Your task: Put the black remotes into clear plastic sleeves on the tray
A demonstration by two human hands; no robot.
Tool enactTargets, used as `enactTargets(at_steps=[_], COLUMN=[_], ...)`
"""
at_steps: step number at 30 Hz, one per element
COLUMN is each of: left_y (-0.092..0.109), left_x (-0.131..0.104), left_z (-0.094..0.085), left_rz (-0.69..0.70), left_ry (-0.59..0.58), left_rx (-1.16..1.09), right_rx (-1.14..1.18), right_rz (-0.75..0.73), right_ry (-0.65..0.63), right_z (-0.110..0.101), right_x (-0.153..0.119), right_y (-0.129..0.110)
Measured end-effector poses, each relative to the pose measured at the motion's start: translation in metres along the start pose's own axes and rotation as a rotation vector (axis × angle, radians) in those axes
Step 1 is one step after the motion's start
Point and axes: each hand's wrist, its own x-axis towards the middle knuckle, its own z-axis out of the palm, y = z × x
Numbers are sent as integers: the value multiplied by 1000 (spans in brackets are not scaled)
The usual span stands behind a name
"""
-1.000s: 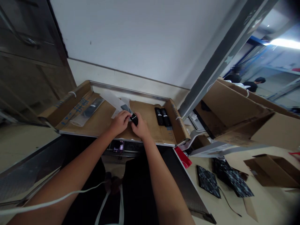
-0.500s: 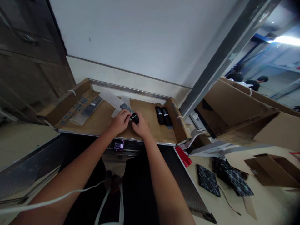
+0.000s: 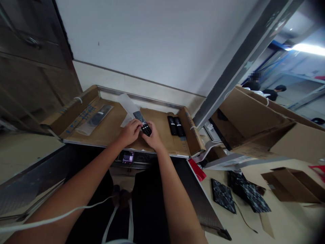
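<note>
A black remote control (image 3: 146, 129) with light buttons lies between my two hands, its far part inside a translucent plastic sleeve (image 3: 128, 104). My right hand (image 3: 154, 137) grips the remote's near end from the right. At the sleeve's mouth, my left hand (image 3: 132, 131) has its fingers closed in a pinch on the sleeve's edge. Another sleeve (image 3: 87, 128) with a dark remote inside rests at the left on the cardboard-lined tray (image 3: 159, 118). Two bare black remotes (image 3: 176, 126) lie side by side at the tray's right.
Cardboard walls (image 3: 191, 130) bound the tray's sides. Below its front edge sits a lit phone (image 3: 127, 157). A large open carton (image 3: 256, 118) stands at right; patterned dark packs (image 3: 223, 195) and a smaller box (image 3: 291, 184) are on the floor. People (image 3: 273, 93) are in the background.
The sleeve has swung to a steeper angle, its far end moving right and away from me. More of the remote inside it shows beyond my hands. My hands have barely moved.
</note>
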Motion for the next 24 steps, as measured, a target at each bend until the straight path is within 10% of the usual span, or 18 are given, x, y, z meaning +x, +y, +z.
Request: enactTargets(at_steps=[24], left_y=[11], left_x=[-7], left_z=[27], left_rz=[-232], left_ry=[73], left_rx=[-139], right_rx=[-54], right_rz=[157], right_ry=[276], right_z=[2], right_x=[-3], right_y=[-7])
